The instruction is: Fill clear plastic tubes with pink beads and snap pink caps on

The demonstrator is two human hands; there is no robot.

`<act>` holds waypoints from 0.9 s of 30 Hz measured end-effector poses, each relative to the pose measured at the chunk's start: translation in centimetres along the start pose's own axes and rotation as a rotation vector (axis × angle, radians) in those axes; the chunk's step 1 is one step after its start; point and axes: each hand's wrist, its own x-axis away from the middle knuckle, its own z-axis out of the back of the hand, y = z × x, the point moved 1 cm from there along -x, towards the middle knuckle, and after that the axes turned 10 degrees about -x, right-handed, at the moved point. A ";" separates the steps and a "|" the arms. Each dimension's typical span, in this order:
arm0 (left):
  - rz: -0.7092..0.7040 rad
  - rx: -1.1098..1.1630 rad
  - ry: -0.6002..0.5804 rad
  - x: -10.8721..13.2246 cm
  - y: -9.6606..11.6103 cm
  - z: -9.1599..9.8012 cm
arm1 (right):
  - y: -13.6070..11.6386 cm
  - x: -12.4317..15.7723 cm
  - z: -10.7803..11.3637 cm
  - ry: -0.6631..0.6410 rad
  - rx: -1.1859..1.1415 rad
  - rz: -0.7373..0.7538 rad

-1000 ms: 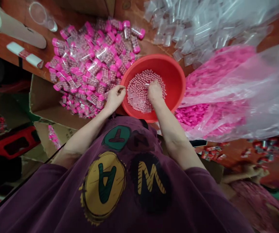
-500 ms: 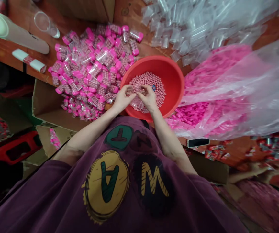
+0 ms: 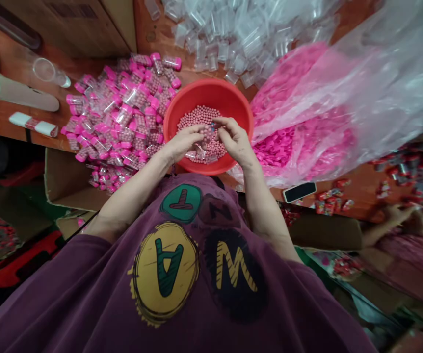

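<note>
Hands: left hand point(image 3: 182, 142) and right hand point(image 3: 235, 140) meet fingertip to fingertip at centre frame, both pinching a small tube point(image 3: 209, 131); its details are too small to tell.
Tube: held just above the pink beads point(image 3: 197, 117) inside the red basin point(image 3: 241, 105).
Left of basin: heap of pink-capped filled tubes point(image 3: 123, 113) on the wooden table point(image 3: 156, 40).
Top of frame: empty clear tubes point(image 3: 233, 34).
Right: clear bag of pink caps point(image 3: 307, 98), touching the basin.
Lower right: dark phone point(image 3: 300, 192); a co-worker's hands point(image 3: 413, 215).

The left hand point(image 3: 182, 143) partly hides its small item point(image 3: 209, 131).
</note>
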 end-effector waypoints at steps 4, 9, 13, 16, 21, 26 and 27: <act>-0.001 -0.018 -0.015 -0.3 0.3 -1.2 | -2.7 0.5 1.2 -0.080 0.061 0.065; 0.001 -0.060 -0.042 -1.0 -0.5 -1.4 | -2.6 1.1 1.6 -0.128 -0.035 -0.009; -0.004 -0.066 -0.046 -1.2 -0.9 -1.5 | -2.3 1.1 1.6 -0.141 -0.072 -0.085; -0.036 -0.053 0.005 -1.3 -1.3 -1.9 | -2.5 1.0 1.6 -0.119 -0.078 -0.135; -0.059 -0.013 0.030 -1.9 -2.1 -2.2 | -2.2 1.2 1.4 -0.055 -0.122 -0.202; 0.002 0.018 -0.035 -2.0 -1.9 -2.1 | -2.0 1.7 1.5 -0.102 -0.152 -0.212; 0.015 0.020 -0.055 -1.9 -1.7 -2.1 | -2.1 1.8 1.6 -0.111 -0.165 -0.213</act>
